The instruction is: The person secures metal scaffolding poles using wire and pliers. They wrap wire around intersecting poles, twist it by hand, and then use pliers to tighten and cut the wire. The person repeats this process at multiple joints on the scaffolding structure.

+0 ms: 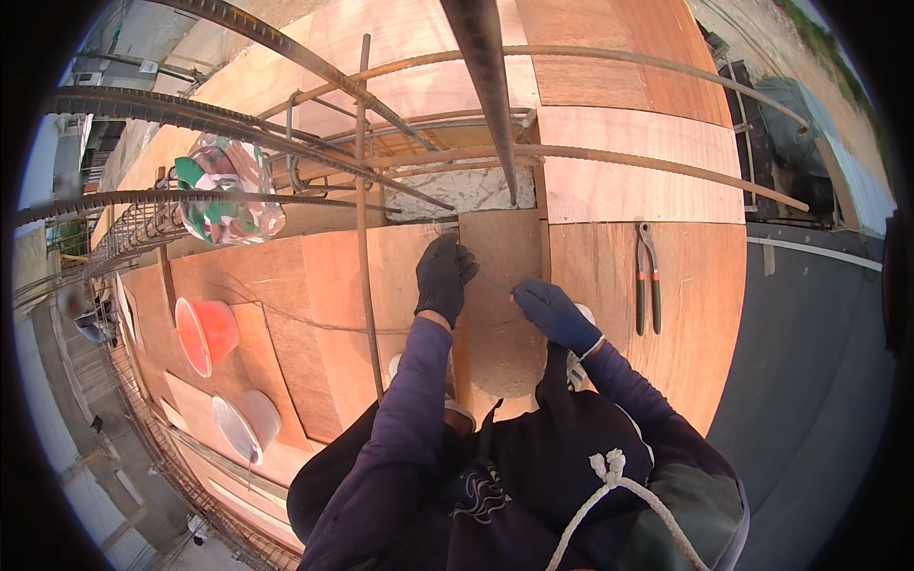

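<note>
Both my hands wear dark gloves and are closed over the plywood deck in front of my knees. A thin wire runs between them. My left hand grips one part of it, close to the rough grey concrete. Slightly nearer to me, my right hand pinches the wire with its fingertips. To the right of that hand, long-handled pincers with black and orange grips lie on the plywood, their jaws pointing away from me.
Thick steel rebars rise around the concrete, and thinner rusty bars cross ahead. An upright bar stands left of my arm. On the left are a red bucket, a whitish bucket and a camouflage-patterned cloth bundle. A dark surface lies right.
</note>
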